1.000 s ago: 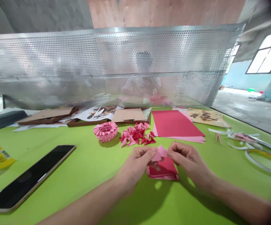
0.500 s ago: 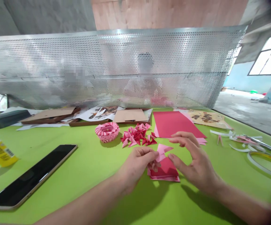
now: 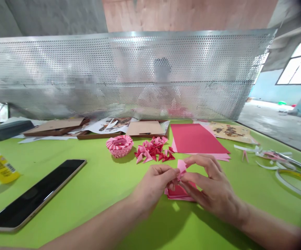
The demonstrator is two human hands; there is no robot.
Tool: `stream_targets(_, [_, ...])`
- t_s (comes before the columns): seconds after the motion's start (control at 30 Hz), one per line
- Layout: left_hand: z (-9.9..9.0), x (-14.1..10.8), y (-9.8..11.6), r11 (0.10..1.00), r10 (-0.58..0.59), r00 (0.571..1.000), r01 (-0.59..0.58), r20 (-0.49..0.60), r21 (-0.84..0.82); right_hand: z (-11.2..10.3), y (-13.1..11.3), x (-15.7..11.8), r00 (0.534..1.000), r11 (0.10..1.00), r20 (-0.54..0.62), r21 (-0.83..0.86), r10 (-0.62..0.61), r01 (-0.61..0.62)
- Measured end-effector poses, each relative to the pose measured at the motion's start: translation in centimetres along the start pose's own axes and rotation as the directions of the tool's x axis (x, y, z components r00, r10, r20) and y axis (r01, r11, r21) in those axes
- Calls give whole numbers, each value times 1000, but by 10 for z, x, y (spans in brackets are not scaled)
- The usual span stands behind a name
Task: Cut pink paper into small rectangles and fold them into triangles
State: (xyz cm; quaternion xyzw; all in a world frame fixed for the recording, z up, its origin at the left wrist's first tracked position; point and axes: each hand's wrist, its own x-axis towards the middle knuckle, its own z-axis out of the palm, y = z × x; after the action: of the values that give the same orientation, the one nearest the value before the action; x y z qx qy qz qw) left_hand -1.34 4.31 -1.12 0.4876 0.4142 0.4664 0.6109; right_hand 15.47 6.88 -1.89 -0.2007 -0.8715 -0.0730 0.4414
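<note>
Between my two hands is a small folded piece of pink paper. My left hand pinches its left side between thumb and fingers. On the right side, the fingertips of my right hand close on the same paper, partly covering it. Just below lies a stack of small red and pink paper pieces, overlapped by both hands. Beyond my hands sits a heap of folded red and pink paper pieces. Left of the heap stands a round pink-and-red woven-looking paper bowl.
Large red paper sheets lie behind my right hand. A phone and a yellow-labelled bottle are at left. Paper scraps, scissors and a tape roll lie at right. A perforated metal screen stands behind, people beyond it.
My right hand has moved left and its fingers have closed onto the pink paper. The paper's pointed flap no longer sticks out to the right. My left hand keeps its pinch.
</note>
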Motion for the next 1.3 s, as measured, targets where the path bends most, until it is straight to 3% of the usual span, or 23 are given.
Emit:
stream_targets(0.27, [2, -1, 2, 993, 62, 998, -60, -23, 101, -3, 1, 0, 999, 998, 25, 63, 20, -22])
stream_targets(0.6, [7, -3, 7, 984, 76, 997, -70, -32, 162, 4, -4, 2, 985, 968, 9, 181, 173, -172])
stream_targets(0.9, [8, -4, 9, 944, 184, 981, -159, -62, 288, 9, -6, -2, 912, 868, 54, 290, 407, -404])
stream_targets(1.17, [11, -4, 3, 875, 307, 948, -246, -85, 417, 12, -5, -1, 896, 854, -21, 313, 444, -416])
stream_targets(1.3, [12, -6, 5, 853, 327, 941, -256, -85, 454, 15, -4, -4, 842, 801, -43, 338, 537, -494])
